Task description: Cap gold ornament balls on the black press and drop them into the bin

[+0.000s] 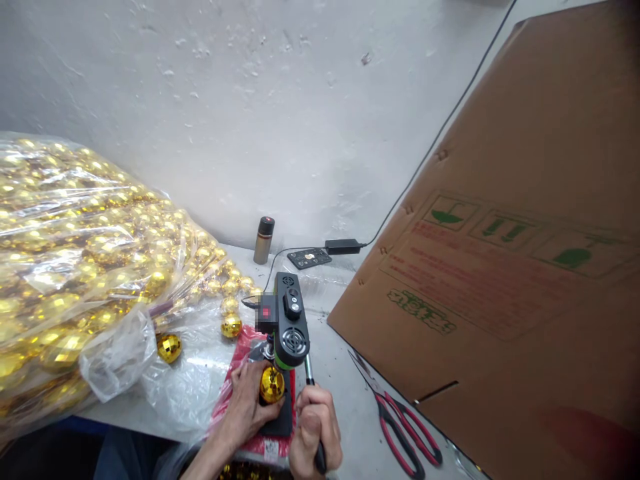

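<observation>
Near the front edge of the table (353, 417), the right hand (315, 427) is clenched around the lever's black grip (321, 457), a strip of tabletop separating it from the scissors (387, 408). The left hand's (246, 403) thumb and fingers grasp a gold mirrored ball (272, 385) at the near end of the machine head (293, 333). Beyond, the bag of gold balls (100, 260) bounds the left, the cardboard box (500, 280) the right; a flask (263, 241) stands near the wall (300, 120).

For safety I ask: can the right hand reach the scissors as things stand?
Probably yes: nothing visible stands between the right hand and the scissors, though it must first release the lever it grips.
</observation>
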`<state>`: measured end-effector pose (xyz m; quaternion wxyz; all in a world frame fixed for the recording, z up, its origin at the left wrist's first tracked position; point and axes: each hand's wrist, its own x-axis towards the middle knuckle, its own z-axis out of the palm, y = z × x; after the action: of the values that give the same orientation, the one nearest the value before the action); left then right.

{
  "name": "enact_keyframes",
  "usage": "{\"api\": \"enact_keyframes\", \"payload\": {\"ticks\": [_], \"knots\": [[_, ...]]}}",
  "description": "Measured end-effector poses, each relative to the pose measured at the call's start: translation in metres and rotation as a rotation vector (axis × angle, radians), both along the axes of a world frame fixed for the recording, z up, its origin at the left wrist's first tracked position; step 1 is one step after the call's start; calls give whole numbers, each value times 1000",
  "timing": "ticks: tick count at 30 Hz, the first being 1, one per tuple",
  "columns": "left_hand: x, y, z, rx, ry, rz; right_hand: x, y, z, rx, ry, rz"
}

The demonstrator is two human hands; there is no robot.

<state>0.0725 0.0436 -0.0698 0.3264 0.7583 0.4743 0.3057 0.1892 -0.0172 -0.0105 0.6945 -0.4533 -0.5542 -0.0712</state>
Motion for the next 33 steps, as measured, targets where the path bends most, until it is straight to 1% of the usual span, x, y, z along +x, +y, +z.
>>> {"api": "enact_keyframes", "payload": {"ticks": [4,7,10,12,14,15,17,19,21,23,24,25,26,28,30,31,33], "knots": [[1,-1,0,-4,-2,12,5,-2,-14,-21,-140,33],[2,0,-4,-5,-5,9,6,1,-24,0,-131,2],[3,1,-6,0,-2,20,5,3,-23,31,-140,1],[4,2,-6,17,-1,21,6,1,-12,35,-182,37],[4,2,-5,38,-5,19,9,-3,8,-6,-159,64],[3,1,-6,45,-7,20,10,-5,21,-62,-119,75],[-3,-5,-11,54,-4,24,13,-8,47,-181,-23,89],[-15,-14,-24,79,10,19,13,-8,68,-250,2,120],[-32,-22,-41,132,36,-26,12,-7,77,-257,36,122],[-48,-24,-52,197,61,-81,10,-5,73,-236,72,114],[-55,-21,-54,226,68,-79,9,-5,69,-225,82,115],[-61,-15,-52,252,71,-52,7,-5,64,-214,86,115],[-64,-6,-46,272,73,4,6,-5,59,-208,84,118],[-66,22,-26,294,85,138,5,-6,53,-204,71,123],[-63,56,-3,245,113,241,4,-7,51,-198,55,126],[-61,72,7,183,120,265,4,-8,52,-195,54,123],[-57,97,20,134,112,256,3,-7,54,-186,64,112]]}}
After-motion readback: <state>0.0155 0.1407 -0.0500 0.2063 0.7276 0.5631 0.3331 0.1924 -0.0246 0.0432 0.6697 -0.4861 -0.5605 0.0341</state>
